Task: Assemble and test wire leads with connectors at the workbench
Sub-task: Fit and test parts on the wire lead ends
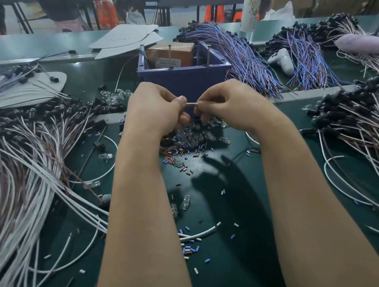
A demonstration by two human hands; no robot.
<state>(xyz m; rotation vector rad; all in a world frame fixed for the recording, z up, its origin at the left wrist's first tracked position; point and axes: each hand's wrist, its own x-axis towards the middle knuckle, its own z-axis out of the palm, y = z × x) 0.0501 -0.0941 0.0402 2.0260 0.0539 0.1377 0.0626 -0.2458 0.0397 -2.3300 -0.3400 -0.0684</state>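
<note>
1. At the far left we see a bundle of white and brown wires (24, 177) with black caps at their far ends. It fans out across the green table (232, 275).
2. Next we come to the left hand (154, 106). Its fingers are curled, and its thumb and forefinger pinch the left end of a short pale wire piece (192, 104).
3. We find the wire piece held level in the air between both hands. It is above a heap of small clear bulbs (197, 137) and colored bits, and just in front of a blue box (187, 80).
4. The right hand (229, 101) has its fingers curled too, and its fingertips pinch the other end of the piece.
5. Right of the box we see blue and purple wires (245, 65) lying in a thick sheaf.
6. At the far right we see a second wire bundle (372, 136), white and brown with black caps.
</note>
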